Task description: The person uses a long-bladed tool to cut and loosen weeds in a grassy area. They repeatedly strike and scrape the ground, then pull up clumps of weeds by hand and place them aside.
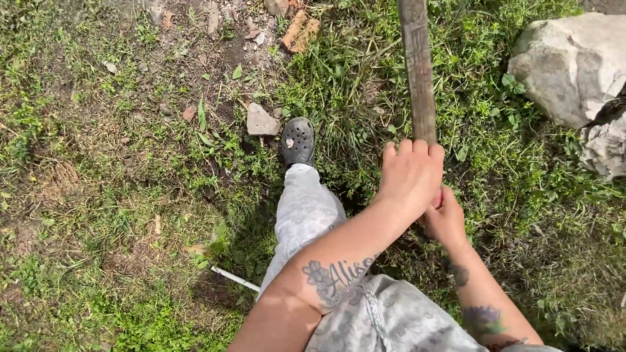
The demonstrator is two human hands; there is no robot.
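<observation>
Strong daylight falls on the scene, bright and hard. The pale rock (570,62) at the upper right is close to glaring, its lit face nearly washed out. A deep shadow pools in the grass (495,130) under the left hand (411,176) and right hand (445,218) and runs toward the lower right corner, which turns dim. The forearms catch direct sun. Focus is sharp across the ground; the wooden handle (418,65) shows clear grain. Slight wide-angle stretch marks the edges.

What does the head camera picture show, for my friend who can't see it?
Both hands, left hand above right hand, grip a weathered wooden handle over grassy ground. A dark clog steps forward, and a pale rock lies at right.
</observation>
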